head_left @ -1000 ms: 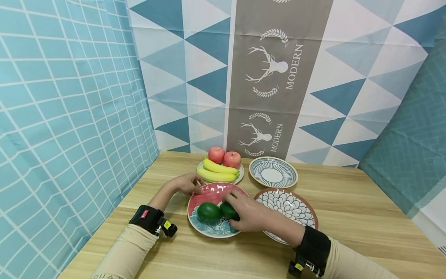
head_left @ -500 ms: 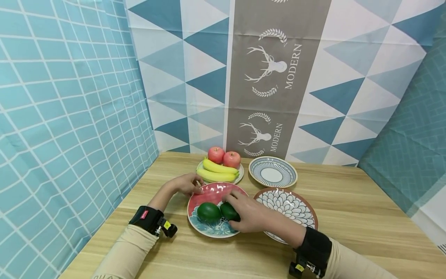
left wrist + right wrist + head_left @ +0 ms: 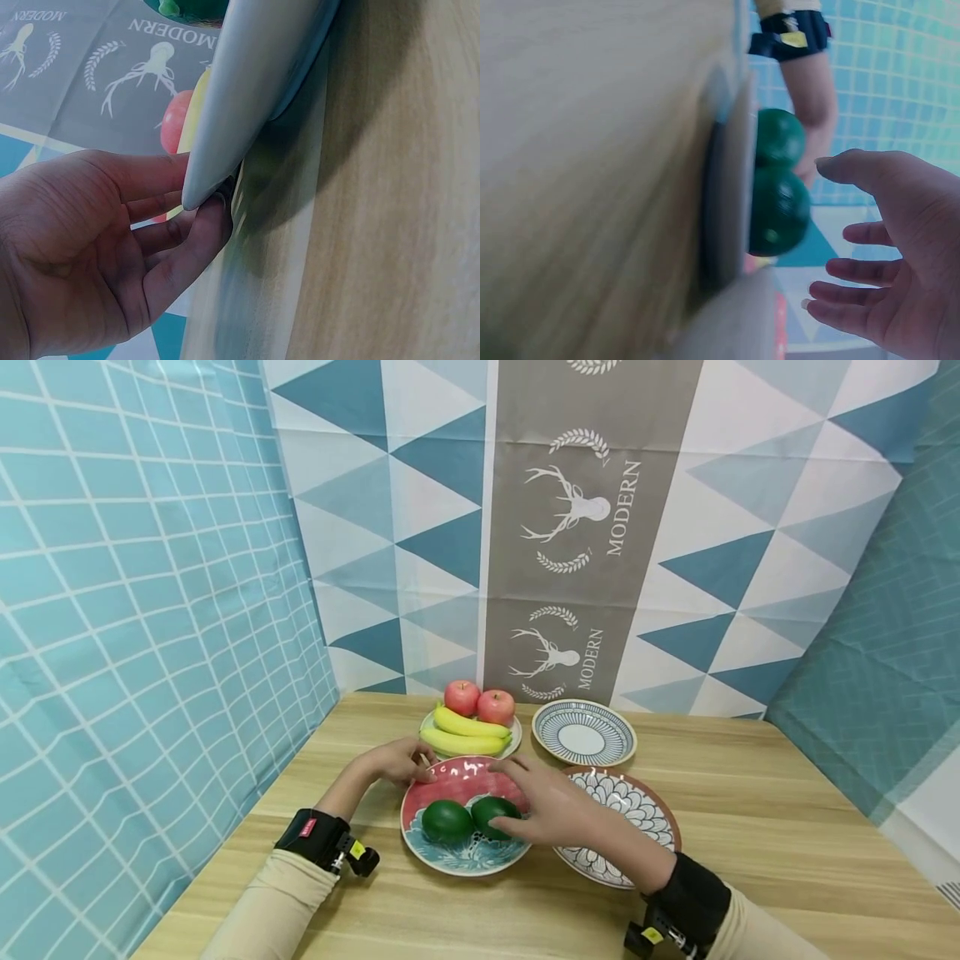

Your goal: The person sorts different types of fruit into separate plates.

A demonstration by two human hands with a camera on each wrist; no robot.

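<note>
Two dark green avocados (image 3: 447, 821) lie side by side on the red and teal plate (image 3: 450, 787). My left hand (image 3: 399, 762) pinches the far-left rim of this plate. In the left wrist view, the thumb of that hand (image 3: 82, 247) lies against one side of the rim and the fingers curl under the other. My right hand (image 3: 558, 802) hovers over the plate's right side, fingers spread. In the right wrist view, a gap shows between its fingers and the nearer avocado (image 3: 780, 214), and nothing is in the hand.
Behind the plate stands a small plate with two bananas (image 3: 465, 741) and two apples (image 3: 462, 697). A blue-and-white striped plate (image 3: 582, 739) is at the back right. A brown-rimmed petal-patterned plate (image 3: 637, 814) sits under my right forearm. Curtained walls border the wooden table (image 3: 750, 827).
My right hand has let go of the right avocado and lifted slightly away to the right, its fingers opening. The left hand stays on the plate's rim. The head view has tilted slightly.
</note>
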